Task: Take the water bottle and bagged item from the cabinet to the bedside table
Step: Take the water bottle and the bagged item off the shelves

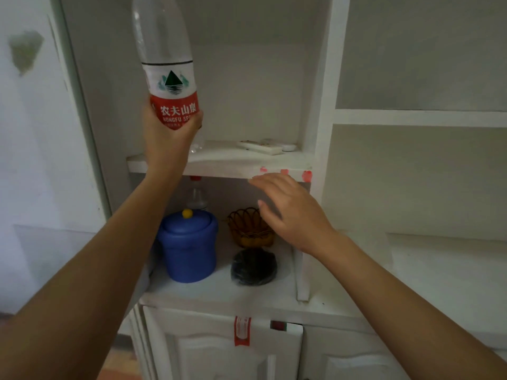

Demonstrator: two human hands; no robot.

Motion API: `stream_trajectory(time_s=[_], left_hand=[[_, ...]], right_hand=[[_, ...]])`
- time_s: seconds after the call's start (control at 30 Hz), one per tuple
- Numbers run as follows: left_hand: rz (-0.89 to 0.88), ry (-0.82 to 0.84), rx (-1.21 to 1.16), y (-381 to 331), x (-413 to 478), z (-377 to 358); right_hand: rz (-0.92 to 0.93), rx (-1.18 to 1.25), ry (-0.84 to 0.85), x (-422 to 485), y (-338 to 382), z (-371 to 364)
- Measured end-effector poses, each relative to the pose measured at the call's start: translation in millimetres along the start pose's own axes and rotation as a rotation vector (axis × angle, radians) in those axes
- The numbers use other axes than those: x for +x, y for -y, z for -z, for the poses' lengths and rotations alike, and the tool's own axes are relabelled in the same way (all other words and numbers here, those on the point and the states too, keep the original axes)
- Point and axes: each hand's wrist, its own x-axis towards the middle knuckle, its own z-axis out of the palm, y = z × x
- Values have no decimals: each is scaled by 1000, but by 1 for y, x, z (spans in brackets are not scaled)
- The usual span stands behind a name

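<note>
My left hand [167, 138] grips the lower part of a clear water bottle [167, 58] with a red and white label, held upright above the upper cabinet shelf [225, 163]. My right hand [290, 212] is open, fingers spread, in front of the lower compartment below that shelf's edge. The bagged item [253, 267], a dark round thing in clear plastic, lies on the lower shelf [219, 292], below and slightly left of my right hand, untouched.
A blue lidded jar [188, 245] stands left of the bag. An amber wire basket [249, 226] sits behind the bag, and a second bottle [196, 196] stands at the back. A white remote [260, 146] lies on the upper shelf. Cabinet doors [219, 349] are below.
</note>
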Motion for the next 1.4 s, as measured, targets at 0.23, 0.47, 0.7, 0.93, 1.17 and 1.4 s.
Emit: stream_trajectory(time_s=[0.23, 0.47, 0.7, 0.93, 1.17, 1.4], left_hand=[[0, -118, 138, 4, -66, 34], [61, -110, 225, 27, -120, 63], [201, -84, 284, 54, -160, 69], [325, -15, 323, 78, -185, 70], [421, 3, 352, 99, -193, 70], [470, 23, 363, 115, -195, 68]], right_hand=[[-14, 74, 120, -35, -3, -47], [-249, 136, 479, -78, -18, -108], [-324, 98, 633, -111, -22, -136], [-334, -11, 589, -105, -36, -156], [-352, -64, 672, -100, -45, -173], [-371, -122, 676, -88, -48, -188]])
